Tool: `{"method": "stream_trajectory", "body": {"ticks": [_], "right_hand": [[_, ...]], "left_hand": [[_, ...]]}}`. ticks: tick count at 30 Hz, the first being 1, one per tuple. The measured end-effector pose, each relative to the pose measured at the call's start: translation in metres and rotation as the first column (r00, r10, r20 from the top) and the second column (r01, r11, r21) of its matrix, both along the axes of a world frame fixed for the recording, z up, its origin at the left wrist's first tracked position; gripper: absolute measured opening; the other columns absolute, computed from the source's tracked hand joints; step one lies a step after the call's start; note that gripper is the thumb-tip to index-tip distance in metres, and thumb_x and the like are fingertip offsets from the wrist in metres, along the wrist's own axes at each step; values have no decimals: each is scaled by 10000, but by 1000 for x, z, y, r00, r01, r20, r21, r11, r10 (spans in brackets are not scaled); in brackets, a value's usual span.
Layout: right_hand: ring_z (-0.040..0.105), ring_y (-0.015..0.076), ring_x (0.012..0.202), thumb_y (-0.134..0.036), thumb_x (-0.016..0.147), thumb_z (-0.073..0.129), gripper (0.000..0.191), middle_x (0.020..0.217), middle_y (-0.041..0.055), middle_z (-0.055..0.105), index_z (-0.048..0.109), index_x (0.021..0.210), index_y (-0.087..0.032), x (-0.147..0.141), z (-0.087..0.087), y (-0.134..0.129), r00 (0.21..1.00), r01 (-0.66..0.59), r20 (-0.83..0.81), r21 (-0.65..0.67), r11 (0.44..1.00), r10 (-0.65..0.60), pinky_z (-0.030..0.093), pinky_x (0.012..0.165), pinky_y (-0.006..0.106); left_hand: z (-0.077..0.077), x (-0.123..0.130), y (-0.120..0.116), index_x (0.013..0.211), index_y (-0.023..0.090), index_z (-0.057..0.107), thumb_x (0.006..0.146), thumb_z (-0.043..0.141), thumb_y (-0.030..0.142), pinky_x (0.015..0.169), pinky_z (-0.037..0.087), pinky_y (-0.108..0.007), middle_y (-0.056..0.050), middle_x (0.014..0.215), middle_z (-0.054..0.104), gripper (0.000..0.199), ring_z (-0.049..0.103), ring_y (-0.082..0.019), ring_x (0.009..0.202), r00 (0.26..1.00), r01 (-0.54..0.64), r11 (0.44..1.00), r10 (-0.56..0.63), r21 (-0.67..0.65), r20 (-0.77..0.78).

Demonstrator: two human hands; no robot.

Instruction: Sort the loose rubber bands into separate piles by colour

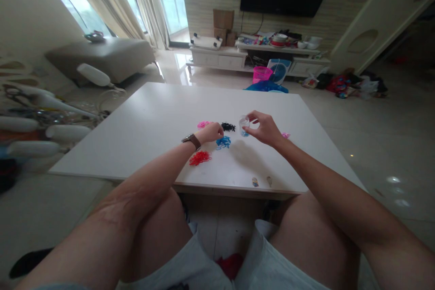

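My right hand grips a small clear plastic jar between thumb and fingers, held over the white table. Some blue pieces show at the bottom of the jar. My left hand, with a watch on its wrist, is closed just above a pile of blue rubber bands; what its fingertips pinch, if anything, is too small to tell. Around it lie piles of black bands, red bands and pink bands, the pink one partly behind the left hand.
More pink pieces lie beyond my right wrist. Two small flat items, one a yellow and blue figure sticker, lie by the near table edge. Past the far edge are a blue covered thing and a pink basket.
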State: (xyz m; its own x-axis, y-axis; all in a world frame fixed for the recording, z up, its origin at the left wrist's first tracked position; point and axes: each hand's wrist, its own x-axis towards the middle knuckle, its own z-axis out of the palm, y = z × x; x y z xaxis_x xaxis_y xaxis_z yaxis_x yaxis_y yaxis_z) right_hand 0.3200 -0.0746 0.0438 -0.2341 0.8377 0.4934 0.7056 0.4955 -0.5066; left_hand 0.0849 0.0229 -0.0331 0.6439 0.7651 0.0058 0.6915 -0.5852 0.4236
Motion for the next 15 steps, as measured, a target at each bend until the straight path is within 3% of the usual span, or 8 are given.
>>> {"method": "stream_trajectory", "body": {"ticks": [3, 6, 9, 15], "right_hand": [[684, 212, 845, -295, 775, 739, 221, 940, 53, 733, 653, 953, -197, -1, 1, 0, 1000, -2, 11, -11, 1000, 2, 557, 757, 339], [685, 213, 849, -299, 777, 738, 212, 939, 50, 732, 651, 945, -201, -1, 1, -1, 1000, -6, 21, -18, 1000, 6, 556, 754, 337], [687, 211, 835, -287, 773, 737, 203, 927, 48, 731, 652, 934, -200, -1, 1, -1, 999, -8, 34, -21, 1000, 9, 553, 748, 335], [688, 212, 822, -293, 770, 737, 204, 916, 54, 733, 653, 926, -193, 2, -2, 1, 998, -9, 65, -54, 999, 12, 544, 741, 331]], "left_hand": [[5, 1, -3, 775, 180, 790, 744, 652, 196, 684, 474, -258, -47, 769, 754, 142, 667, -176, 698, 997, 10, 998, -5, -70, 74], [2, 1, -3, 829, 186, 796, 729, 677, 207, 700, 487, -258, -54, 823, 765, 157, 684, -191, 750, 992, -40, 999, 44, -35, 115], [-5, 0, -2, 913, 191, 804, 689, 750, 232, 737, 496, -265, -75, 918, 776, 234, 692, -207, 803, 996, -49, 999, 49, 3, 71], [-16, -4, -5, 824, 181, 798, 741, 724, 218, 686, 474, -270, -77, 816, 753, 118, 665, -194, 754, 998, -57, 998, 57, 17, -16]]}}
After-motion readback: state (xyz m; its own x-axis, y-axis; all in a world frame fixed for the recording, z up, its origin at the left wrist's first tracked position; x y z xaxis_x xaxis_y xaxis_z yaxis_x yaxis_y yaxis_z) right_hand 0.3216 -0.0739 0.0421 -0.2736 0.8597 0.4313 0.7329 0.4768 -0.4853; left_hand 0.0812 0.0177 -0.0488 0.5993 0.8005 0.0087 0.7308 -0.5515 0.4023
